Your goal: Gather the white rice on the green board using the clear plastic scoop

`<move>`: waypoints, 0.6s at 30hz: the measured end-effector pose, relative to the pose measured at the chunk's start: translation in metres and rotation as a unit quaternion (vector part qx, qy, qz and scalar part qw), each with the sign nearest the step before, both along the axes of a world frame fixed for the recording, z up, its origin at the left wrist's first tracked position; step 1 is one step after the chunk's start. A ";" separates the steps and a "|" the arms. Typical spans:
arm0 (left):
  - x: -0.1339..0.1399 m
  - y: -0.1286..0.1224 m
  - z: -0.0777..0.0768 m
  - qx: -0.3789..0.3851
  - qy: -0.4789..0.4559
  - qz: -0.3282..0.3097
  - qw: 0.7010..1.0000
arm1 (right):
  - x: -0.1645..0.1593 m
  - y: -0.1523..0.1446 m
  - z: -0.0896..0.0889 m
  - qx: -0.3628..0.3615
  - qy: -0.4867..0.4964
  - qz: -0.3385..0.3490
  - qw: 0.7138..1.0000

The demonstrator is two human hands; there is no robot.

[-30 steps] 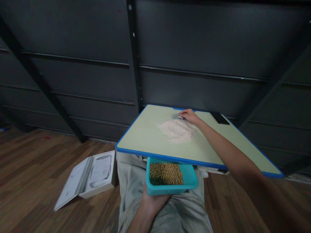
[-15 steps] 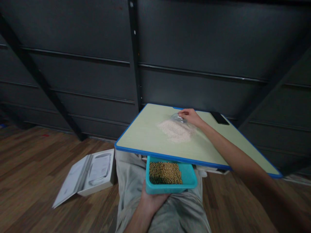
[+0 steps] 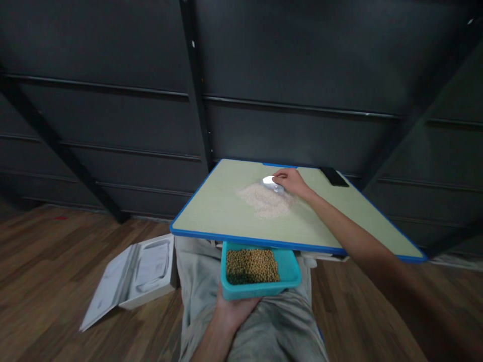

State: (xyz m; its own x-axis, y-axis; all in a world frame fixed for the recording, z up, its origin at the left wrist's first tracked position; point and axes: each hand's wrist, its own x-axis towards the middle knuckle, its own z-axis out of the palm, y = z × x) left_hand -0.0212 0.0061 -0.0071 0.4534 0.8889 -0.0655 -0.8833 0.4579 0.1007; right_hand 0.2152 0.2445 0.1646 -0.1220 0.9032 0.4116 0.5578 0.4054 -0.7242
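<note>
Over the small table point(image 3: 211, 206), my right hand point(image 3: 292, 182) pinches a clear, shiny piece point(image 3: 271, 184) that looks like thin plastic; its exact kind is unclear. It rests at the far side of a spread heap of pale, fine grains point(image 3: 266, 202). Down at my lap, my left hand point(image 3: 236, 309) supports a teal plastic tub point(image 3: 260, 290) from below and its near side, the fingers mostly hidden under it. Round tan beans point(image 3: 254, 265) fill the tub's left and middle part, with its right end bare. The tub's far rim sits just below the table's near edge.
A black phone point(image 3: 334, 177) lies at the table's far right corner. On the wooden floor to the left is an open white box point(image 3: 151, 266) with papers inside. Dark metal panels point(image 3: 294, 65) stand right behind the table.
The whole view has shifted slightly, so things appear a little further left. The clear piece has tilted and now catches a bright glare. Both hands keep their holds.
</note>
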 end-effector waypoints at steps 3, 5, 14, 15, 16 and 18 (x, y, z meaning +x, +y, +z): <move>0.000 0.000 0.001 0.024 0.005 -0.005 1.000 | -0.001 0.001 0.000 -0.002 0.016 0.019 1.000; -0.001 -0.001 0.003 0.046 0.003 -0.013 0.999 | -0.001 0.001 -0.001 -0.002 0.019 0.023 1.000; -0.003 -0.003 0.004 0.057 0.017 -0.024 0.998 | -0.005 -0.002 -0.002 0.010 -0.010 0.058 0.998; -0.003 -0.003 0.005 0.053 0.023 -0.022 0.998 | -0.005 -0.004 -0.002 0.008 -0.011 0.067 0.998; -0.003 -0.003 0.007 0.050 0.031 -0.020 0.998 | -0.006 -0.005 -0.001 0.003 -0.013 0.080 0.997; -0.002 -0.003 0.010 0.046 0.044 -0.016 0.998 | -0.007 -0.009 0.000 -0.015 -0.020 0.110 0.994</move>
State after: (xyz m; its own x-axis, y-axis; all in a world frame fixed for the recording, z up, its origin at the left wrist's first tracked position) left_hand -0.0232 0.0026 0.0026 0.4784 0.8778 -0.0248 -0.8538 0.4716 0.2207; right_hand 0.2078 0.2358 0.1648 -0.3338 0.8647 0.3752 0.4868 0.4990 -0.7170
